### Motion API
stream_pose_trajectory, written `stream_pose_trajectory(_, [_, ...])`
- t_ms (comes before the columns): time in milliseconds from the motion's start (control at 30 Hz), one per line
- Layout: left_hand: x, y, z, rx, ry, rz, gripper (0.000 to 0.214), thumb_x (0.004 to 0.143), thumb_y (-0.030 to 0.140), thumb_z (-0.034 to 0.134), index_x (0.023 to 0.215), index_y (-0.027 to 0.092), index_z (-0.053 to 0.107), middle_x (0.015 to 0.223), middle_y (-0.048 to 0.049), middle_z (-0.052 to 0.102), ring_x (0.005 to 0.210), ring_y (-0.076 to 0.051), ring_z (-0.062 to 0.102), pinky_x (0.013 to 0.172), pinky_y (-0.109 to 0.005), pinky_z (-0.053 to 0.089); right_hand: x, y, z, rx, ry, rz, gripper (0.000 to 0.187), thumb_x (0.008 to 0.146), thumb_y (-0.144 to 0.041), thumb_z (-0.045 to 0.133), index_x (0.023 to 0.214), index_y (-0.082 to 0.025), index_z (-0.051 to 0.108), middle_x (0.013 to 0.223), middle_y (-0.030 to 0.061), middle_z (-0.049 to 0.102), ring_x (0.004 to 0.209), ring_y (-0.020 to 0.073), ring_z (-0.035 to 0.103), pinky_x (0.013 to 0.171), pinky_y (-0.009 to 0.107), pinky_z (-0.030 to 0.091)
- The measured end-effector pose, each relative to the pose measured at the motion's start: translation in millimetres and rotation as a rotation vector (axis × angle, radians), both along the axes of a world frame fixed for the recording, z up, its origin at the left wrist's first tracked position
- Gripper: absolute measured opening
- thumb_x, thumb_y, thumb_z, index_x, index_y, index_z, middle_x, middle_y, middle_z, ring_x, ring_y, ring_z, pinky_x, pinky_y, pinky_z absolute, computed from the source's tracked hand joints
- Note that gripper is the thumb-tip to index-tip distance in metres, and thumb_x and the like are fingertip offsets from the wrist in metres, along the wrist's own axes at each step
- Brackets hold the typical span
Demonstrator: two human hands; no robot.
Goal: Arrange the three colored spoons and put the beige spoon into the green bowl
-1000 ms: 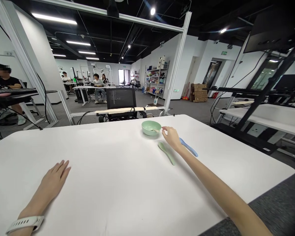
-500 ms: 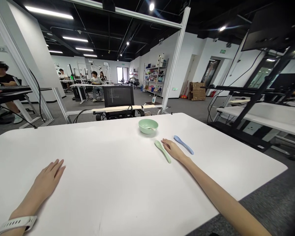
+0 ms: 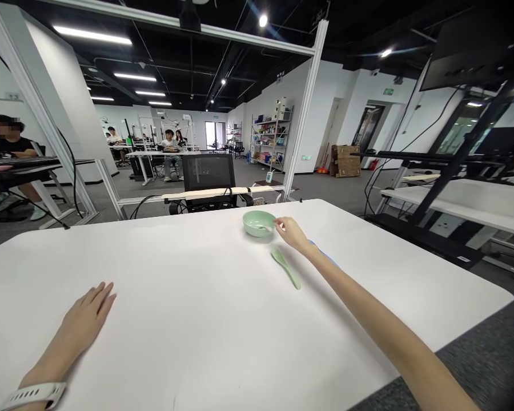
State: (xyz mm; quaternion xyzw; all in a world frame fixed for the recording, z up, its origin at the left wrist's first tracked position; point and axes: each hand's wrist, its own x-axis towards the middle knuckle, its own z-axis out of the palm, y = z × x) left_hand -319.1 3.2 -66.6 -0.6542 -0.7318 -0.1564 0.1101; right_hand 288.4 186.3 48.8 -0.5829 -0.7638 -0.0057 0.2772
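Your right hand reaches out to the right side of the green bowl, its fingers bent and brought close together at the rim. You seem to be right at the edge, but I cannot tell whether those fingertips pinch anything. The bowl sits upright toward the far side of the desk, with a small pale utensil lying inside, pointing toward your fingers. Nearer you, the green spoon lies on the desk, apart from the bowl. The blue spoon lies beyond your right forearm, which hides part of it. Your left hand rests palm down on the desk, fingers extended and holding nothing, well apart from the bowl; a pale wristband circles that wrist.
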Motion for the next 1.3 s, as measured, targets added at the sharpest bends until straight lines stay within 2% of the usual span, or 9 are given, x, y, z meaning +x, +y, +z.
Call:
stream_pose_trajectory(167, [5.6, -2.3, 4.5, -0.042, -0.004, 0.063, 0.078, 0.092, 0.052, 0.023, 0.142, 0.007, 0.060, 0.152, -0.0182, 0.061, 0.145, -0.034, 0.054, 0.121, -0.049, 0.043, -48.7, 36.1, 44.8, -0.280, -0.214, -0.165, 0.031, 0.102, -0.025, 0.053, 0.111, -0.011, 0.079, 0.106, 0.0179, 0.080, 0.110, 0.0281, 0.072, 0.095, 0.032, 0.049])
stream_pose_trajectory(367, [6.8, -5.4, 10.2, 0.031, 0.021, 0.013, 0.073, 0.094, 0.055, 0.026, 0.137, 0.011, 0.065, 0.146, -0.0189, 0.067, 0.137, -0.037, 0.061, 0.115, -0.055, 0.050, -72.6, 52.6, 40.7, -0.391, -0.205, -0.230, 0.025, 0.090, -0.018, 0.070, 0.112, -0.009, 0.078, 0.103, 0.0184, 0.080, 0.102, 0.0285, 0.076, 0.085, 0.030, 0.052])
stream_pose_trajectory(500, [31.9, -1.7, 27.2, 0.150, -0.002, -0.174, 0.063, 0.099, 0.054, 0.028, 0.136, 0.020, 0.065, 0.144, -0.0141, 0.068, 0.137, -0.034, 0.061, 0.115, -0.056, 0.050, -64.4, 51.5, 38.7, -0.350, -0.164, -0.227, 0.038, 0.092, -0.012, 0.065, 0.129, -0.009, 0.072, 0.116, 0.0186, 0.078, 0.106, 0.0239, 0.074, 0.084, 0.025, 0.050])
stream_pose_trajectory(633, [101.3, 21.6, 51.6, 0.163, -0.068, -0.333, 0.054, 0.103, 0.049, 0.029, 0.136, 0.023, 0.063, 0.142, -0.0111, 0.070, 0.135, -0.029, 0.062, 0.117, -0.055, 0.049, -51.5, 47.8, 42.4, -0.322, -0.135, -0.214, 0.037, 0.097, -0.020, 0.065, 0.130, -0.008, 0.071, 0.110, 0.0186, 0.079, 0.103, 0.0227, 0.074, 0.081, 0.024, 0.049])
stream_pose_trajectory(767, [209.1, 49.3, 70.8, 0.093, -0.112, -0.591, 0.045, 0.104, 0.037, 0.032, 0.134, 0.024, 0.063, 0.141, -0.0119, 0.070, 0.134, -0.027, 0.064, 0.115, -0.055, 0.052, -51.4, 48.3, 43.0, -0.376, -0.117, -0.186, 0.021, 0.092, -0.029, 0.073, 0.089, -0.010, 0.082, 0.083, 0.0149, 0.079, 0.084, 0.0229, 0.074, 0.074, 0.025, 0.049])
stream_pose_trajectory(867, [297.1, 57.9, 73.2, 0.039, -0.140, -0.766, 0.046, 0.105, 0.031, 0.029, 0.140, 0.021, 0.058, 0.145, -0.0152, 0.066, 0.139, -0.027, 0.060, 0.116, -0.056, 0.050, -58.9, 51.8, 41.1, -0.396, -0.092, -0.164, 0.017, 0.085, -0.026, 0.079, 0.076, -0.012, 0.081, 0.070, 0.0118, 0.075, 0.076, 0.0229, 0.073, 0.071, 0.026, 0.049])
stream_pose_trajectory(1000, [394.1, 62.4, 64.1, -0.001, -0.121, -0.879, 0.049, 0.105, 0.039, 0.036, 0.148, 0.022, 0.050, 0.155, -0.0139, 0.059, 0.146, -0.025, 0.053, 0.120, -0.049, 0.047, -66.4, 54.8, 41.8, -0.354, -0.034, -0.153, 0.012, 0.079, -0.015, 0.078, 0.090, -0.012, 0.083, 0.082, 0.0117, 0.079, 0.083, 0.0232, 0.074, 0.071, 0.024, 0.049])
stream_pose_trajectory(1133, [451.6, 72.8, 55.6, -0.042, -0.122, -0.910, 0.061, 0.103, 0.051, 0.038, 0.152, 0.015, 0.045, 0.162, -0.0179, 0.050, 0.154, -0.030, 0.042, 0.125, -0.052, 0.039, -58.4, 45.1, 45.9, -0.231, 0.040, -0.136, 0.032, 0.093, -0.017, 0.062, 0.120, -0.011, 0.077, 0.108, 0.0147, 0.080, 0.097, 0.0204, 0.072, 0.080, 0.023, 0.048])
stream_pose_trajectory(1300, [471.8, 80.8, 50.3, -0.107, -0.132, -0.909, 0.067, 0.101, 0.057, 0.040, 0.150, 0.013, 0.048, 0.161, -0.0175, 0.052, 0.153, -0.031, 0.043, 0.126, -0.050, 0.036, -24.8, 5.0, 30.9, -0.036, 0.265, -0.008, 0.039, 0.098, -0.027, 0.049, 0.124, -0.011, 0.075, 0.084, 0.0075, 0.075, 0.076, 0.0185, 0.065, 0.077, 0.027, 0.047])
